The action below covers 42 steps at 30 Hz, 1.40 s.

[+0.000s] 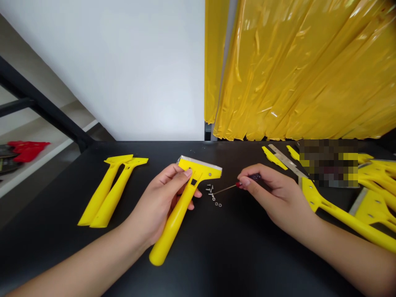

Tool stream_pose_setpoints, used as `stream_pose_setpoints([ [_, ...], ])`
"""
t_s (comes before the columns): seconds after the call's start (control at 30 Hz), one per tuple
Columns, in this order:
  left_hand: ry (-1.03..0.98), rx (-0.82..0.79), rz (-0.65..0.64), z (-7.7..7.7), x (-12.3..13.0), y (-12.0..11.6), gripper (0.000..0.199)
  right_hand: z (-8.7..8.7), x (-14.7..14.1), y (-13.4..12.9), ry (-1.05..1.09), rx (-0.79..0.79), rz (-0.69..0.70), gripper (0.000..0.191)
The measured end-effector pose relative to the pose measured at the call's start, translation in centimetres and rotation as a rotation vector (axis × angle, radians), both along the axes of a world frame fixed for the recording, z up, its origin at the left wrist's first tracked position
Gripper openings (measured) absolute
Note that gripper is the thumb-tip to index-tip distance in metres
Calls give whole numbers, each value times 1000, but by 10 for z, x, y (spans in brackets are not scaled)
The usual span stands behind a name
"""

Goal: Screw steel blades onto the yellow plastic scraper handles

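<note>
My left hand (154, 208) is closed around a yellow scraper (177, 225), tilted with its head away from me and a metal blade strip along the top edge. One screw shows in the right side of the head. Between the fingertips of my right hand (280, 196) is a thin screwdriver (225, 189) with a red and dark handle. Its shaft points left, the tip by a small group of loose screws (208, 189) on the black table (192, 276). Several small nuts (217, 204) lie just nearer to me. Whether the tip touches a screw, I cannot tell.
Two yellow handle halves (114, 192) lie at the left. On the right are yellow head pieces (274, 158), a metal strip (286, 160) and several yellow scrapers (340, 210), partly behind a pixelated patch. A white panel (148, 74) and yellow plastic sheeting (297, 74) stand behind the table.
</note>
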State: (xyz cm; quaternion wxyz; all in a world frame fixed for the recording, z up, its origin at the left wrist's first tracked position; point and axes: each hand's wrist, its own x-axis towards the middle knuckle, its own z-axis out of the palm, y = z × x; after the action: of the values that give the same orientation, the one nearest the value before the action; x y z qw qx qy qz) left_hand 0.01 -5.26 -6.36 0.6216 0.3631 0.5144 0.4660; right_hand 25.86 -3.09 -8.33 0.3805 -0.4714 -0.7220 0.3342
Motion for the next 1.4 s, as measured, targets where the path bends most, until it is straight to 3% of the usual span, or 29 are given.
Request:
stream_pose_setpoints([
  [0.3, -21, -2, 11, -4, -1, 1, 22, -1, 1, 0, 57, -6, -3, 13],
  [0.8, -18, -45, 69, -6, 0, 3, 15, 9, 9, -6, 95, 200, -102, 6],
  [1.0, -18, -57, 51, -10, 0, 2, 14, 9, 7, -6, -15, 256, -20, 4],
  [1.4, -13, -47, 46, -10, 0, 3, 14, 3, 1, -5, -41, 154, 46, 7],
])
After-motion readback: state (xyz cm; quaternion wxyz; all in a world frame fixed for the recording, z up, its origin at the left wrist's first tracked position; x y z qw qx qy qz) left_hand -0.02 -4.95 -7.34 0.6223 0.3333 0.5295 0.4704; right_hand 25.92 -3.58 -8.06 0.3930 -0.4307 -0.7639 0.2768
